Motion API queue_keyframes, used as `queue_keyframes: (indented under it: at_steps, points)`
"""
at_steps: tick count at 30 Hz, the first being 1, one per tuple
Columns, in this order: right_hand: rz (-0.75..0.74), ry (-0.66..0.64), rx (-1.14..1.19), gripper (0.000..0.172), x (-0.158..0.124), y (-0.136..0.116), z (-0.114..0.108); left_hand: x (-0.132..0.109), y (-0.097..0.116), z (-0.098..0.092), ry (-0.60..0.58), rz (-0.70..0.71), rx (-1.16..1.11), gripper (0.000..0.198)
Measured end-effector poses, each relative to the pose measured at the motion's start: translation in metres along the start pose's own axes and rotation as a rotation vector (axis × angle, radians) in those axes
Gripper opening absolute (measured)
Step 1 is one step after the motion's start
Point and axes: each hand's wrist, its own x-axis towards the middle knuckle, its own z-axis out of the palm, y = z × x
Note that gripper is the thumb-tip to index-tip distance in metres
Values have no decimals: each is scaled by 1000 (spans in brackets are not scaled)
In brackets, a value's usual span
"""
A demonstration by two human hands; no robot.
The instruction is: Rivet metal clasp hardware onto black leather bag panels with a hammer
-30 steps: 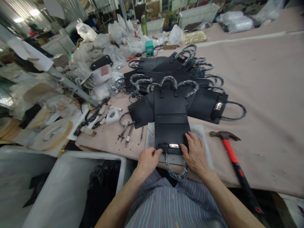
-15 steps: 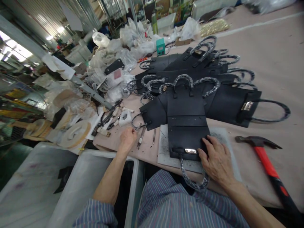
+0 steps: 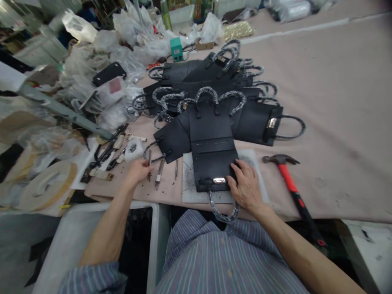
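My left hand (image 3: 139,171) is closed in a pinch at a slim metal rod-like tool (image 3: 150,163), held roughly upright over the table's left part; its exact kind is unclear. My right hand (image 3: 246,185) lies with fingers spread on the lower right edge of a black handbag panel (image 3: 212,163). That panel lies flat, with a shiny metal clasp (image 3: 219,180) near its lower edge and a wrapped handle (image 3: 225,216) hanging toward me. Beneath it is a pale board (image 3: 189,195). Two more thin metal tools, one of them a slotted tool (image 3: 159,174), lie beside my left hand.
Behind are several black handbag pieces (image 3: 257,122) with plastic-wrapped handles. A hammer (image 3: 289,179) with a red and black grip lies to the right. Left are tape rolls (image 3: 49,185), hand tools and plastic bags (image 3: 88,61). A grey bin (image 3: 154,241) stands below the table edge.
The view has turned right, so things sit further left. My left hand now shows a metal tool raised in its fingers. My right hand stays on the panel.
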Motion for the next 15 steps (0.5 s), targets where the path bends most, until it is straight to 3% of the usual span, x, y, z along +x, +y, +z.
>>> queue_keyframes:
  at_steps: [3, 7, 11, 15]
  points:
    - [24, -20, -3, 46, 1, -1, -2, -19, 15, 7, 68, 69, -273, 26]
    - [31, -19, 2, 45, 0, -2, -4, -60, 53, 48, 49, 246, -653, 29]
    - [34, -20, 11, 45, 0, -1, -3, -90, 81, 98, 24, 387, -656, 26]
    - [27, -21, 8, 46, 0, 1, -1, -98, 77, 126, 68, 483, -676, 23]
